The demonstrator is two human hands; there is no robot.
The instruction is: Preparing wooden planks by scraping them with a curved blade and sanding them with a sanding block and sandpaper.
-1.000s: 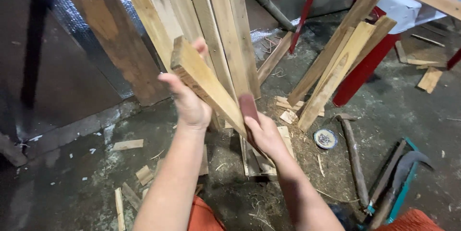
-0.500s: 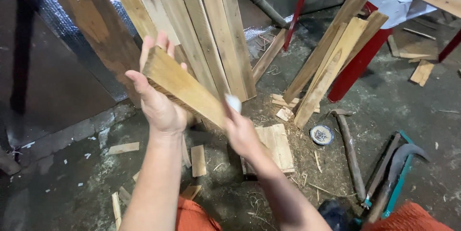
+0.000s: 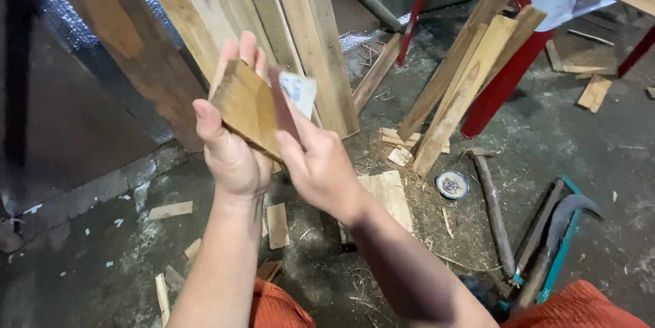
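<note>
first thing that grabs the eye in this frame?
Centre frame: the left hand holds up a short wooden block while the right hand presses folded sandpaper against its edge. Behind them planks lean upright; a curved blade lies on the floor at right.

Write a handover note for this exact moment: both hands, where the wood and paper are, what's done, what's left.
Left hand: holds a short wooden block up at chest height, fingers behind it, thumb on the near edge.
Right hand: presses a folded sheet of sandpaper against the block's right edge.
Around: long planks lean upright behind; offcuts and shavings on the floor; a small round tin and long-handled tools lie to the right.
Done: block picked up, paper on its edge.
Left: how smooth the edge is cannot be told; the other faces look untouched.
</note>
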